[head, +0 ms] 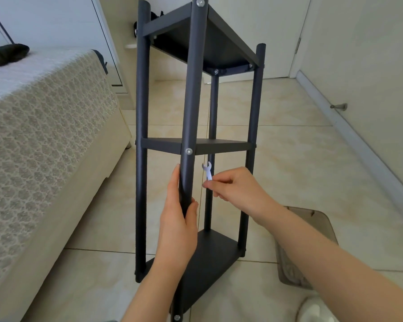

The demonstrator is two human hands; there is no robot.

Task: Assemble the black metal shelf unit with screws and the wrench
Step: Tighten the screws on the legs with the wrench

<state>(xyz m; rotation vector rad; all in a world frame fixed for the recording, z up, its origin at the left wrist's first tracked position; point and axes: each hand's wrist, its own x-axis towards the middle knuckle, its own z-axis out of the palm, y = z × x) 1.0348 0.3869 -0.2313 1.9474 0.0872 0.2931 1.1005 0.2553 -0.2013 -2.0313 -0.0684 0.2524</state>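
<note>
The black metal shelf unit [221, 145] stands upright on the tiled floor, with three shelves between four round posts. Silver screw heads show on the nearest post [192, 94] at the top [200, 2], at the middle shelf [189, 151] and near the bottom [176, 317]. My left hand [178, 226] grips the nearest post just below the middle shelf. My right hand [239, 187] pinches a small silver wrench [208, 171], its open jaw pointing up, a little right of the post and below the middle screw.
A bed with a patterned cream cover [40, 140] runs along the left, close to the unit. A grey plastic bin [305, 247] sits on the floor at the right, under my right forearm. A white door [277, 31] and a wall with a doorstop [339, 106] lie behind.
</note>
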